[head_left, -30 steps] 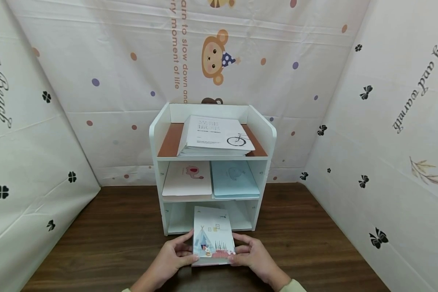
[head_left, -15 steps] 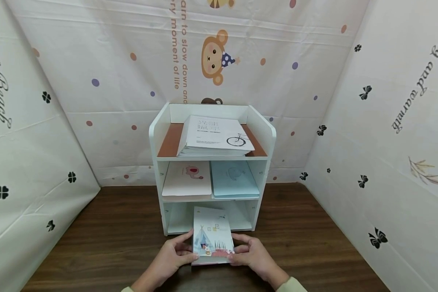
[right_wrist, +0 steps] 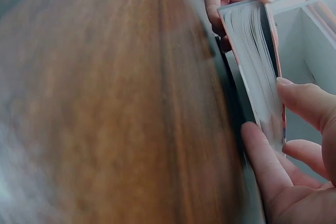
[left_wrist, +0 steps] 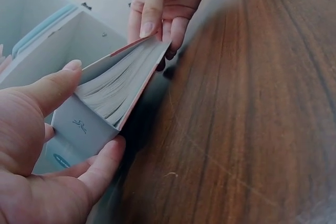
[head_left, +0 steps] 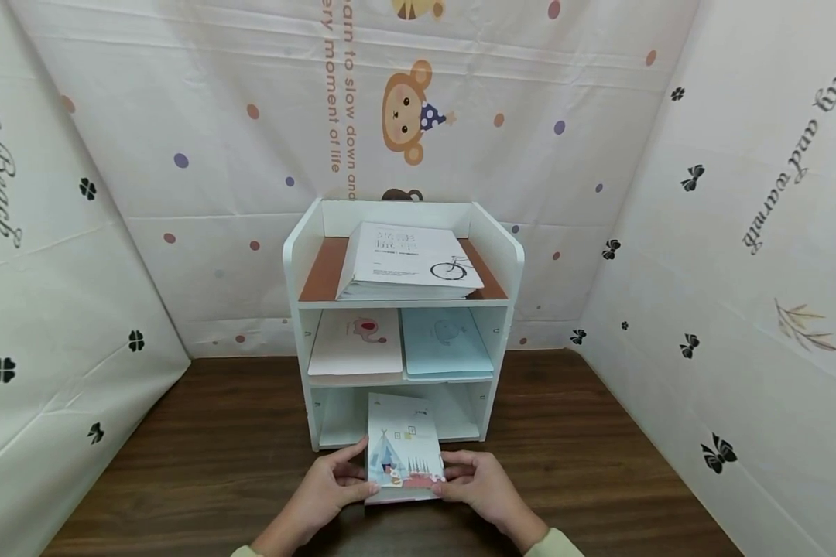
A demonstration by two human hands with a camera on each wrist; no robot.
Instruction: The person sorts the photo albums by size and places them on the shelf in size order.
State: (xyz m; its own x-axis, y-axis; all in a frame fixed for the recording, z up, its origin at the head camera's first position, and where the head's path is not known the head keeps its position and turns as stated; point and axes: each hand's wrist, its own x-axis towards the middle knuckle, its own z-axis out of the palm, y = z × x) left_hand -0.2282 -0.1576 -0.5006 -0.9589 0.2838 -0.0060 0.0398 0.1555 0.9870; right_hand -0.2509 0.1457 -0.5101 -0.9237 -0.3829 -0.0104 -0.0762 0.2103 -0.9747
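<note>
A thick white book (head_left: 406, 441) with a blue tent drawn on its cover lies between both hands, its far end inside the bottom compartment of the white shelf (head_left: 311, 418). My left hand (head_left: 334, 487) grips its left side, thumb on the cover and fingers under the spine (left_wrist: 86, 129). On the opposite side my right hand (head_left: 481, 487) holds the book's near right corner, thumb on top. In the left wrist view the cover bows up a little from the pages (left_wrist: 128, 80). The right wrist view shows the page edges (right_wrist: 254, 61) between thumb and fingers.
Thick white books (head_left: 418, 259) with a bicycle drawing lie on the shelf's top tier. The middle tier holds pale pink booklets (head_left: 355, 344) on the left and light blue booklets (head_left: 447, 340) on the right. Printed cloth (head_left: 237, 193) encloses the wooden table (head_left: 223, 449) behind and at both sides.
The book and both hands keep nearly the same place. The whole head view shifts very slightly.
</note>
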